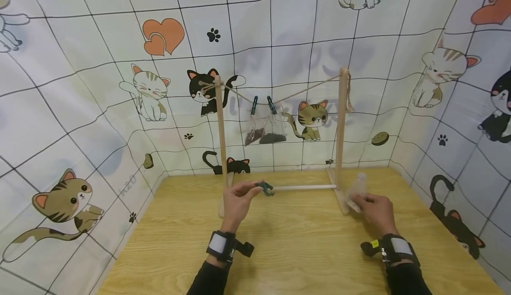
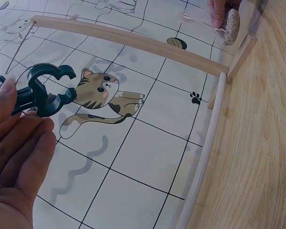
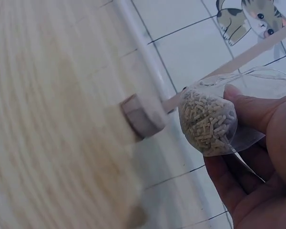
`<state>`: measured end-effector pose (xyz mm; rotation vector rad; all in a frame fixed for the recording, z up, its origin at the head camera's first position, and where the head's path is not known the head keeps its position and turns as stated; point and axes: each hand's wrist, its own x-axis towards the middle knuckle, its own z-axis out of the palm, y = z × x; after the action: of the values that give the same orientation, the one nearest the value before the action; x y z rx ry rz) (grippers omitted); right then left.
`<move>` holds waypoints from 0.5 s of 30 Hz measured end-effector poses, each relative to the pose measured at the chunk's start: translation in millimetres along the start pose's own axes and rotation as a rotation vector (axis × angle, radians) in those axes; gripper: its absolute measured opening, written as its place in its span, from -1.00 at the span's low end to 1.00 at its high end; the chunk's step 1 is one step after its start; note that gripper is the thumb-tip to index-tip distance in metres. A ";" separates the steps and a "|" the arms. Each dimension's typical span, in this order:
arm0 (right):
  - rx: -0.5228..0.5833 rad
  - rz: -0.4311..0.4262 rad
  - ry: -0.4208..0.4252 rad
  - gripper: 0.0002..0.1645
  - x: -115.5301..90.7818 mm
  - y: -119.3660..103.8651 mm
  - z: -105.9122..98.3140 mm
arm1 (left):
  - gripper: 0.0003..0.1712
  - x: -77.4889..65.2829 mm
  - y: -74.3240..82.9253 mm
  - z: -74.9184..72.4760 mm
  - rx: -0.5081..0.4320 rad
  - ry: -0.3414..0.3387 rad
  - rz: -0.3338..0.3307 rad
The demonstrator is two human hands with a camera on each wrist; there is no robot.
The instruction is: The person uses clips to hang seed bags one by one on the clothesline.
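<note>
My left hand [image 1: 235, 202] pinches a dark green plastic clip [image 2: 44, 95] between thumb and fingertips, its rounded jaws pointing away from the hand. Out to the right, my right hand [image 1: 377, 213] grips a small sheer drawstring pouch [image 3: 207, 121] filled with pale, short pellets. That pouch is near the right foot of a wooden stand, held above the table. From the stand's rope [image 1: 307, 90] hang two see-through pouches, one with brown contents [image 1: 254, 136] and one with dark contents [image 1: 273, 138]. A green clip [image 1: 254, 105] and another green clip [image 1: 272, 105] fasten them.
The stand has a left post [image 1: 221, 126], a right post [image 1: 341, 131] and a white crossbar [image 1: 305, 187] low between them. It stands on a wood-grain table [image 1: 295, 241], against a white cat-print wall sheet [image 1: 255, 24].
</note>
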<state>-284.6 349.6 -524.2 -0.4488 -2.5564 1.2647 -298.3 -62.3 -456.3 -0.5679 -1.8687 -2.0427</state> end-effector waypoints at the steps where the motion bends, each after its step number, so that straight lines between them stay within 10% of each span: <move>1: 0.008 0.001 -0.011 -0.23 -0.3 -3.1 -1.1 | -0.75 0.0 0.1 -0.1 0.001 0.004 -0.002; 15: 0.104 -0.122 -0.038 -0.24 -8.2 -62.0 -14.1 | -0.71 12.3 17.7 -3.1 0.032 0.026 -0.108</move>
<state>-282.0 321.1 -466.9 -0.2463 -2.4921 1.3660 -300.6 -66.7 -435.2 -0.4398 -1.9525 -2.0725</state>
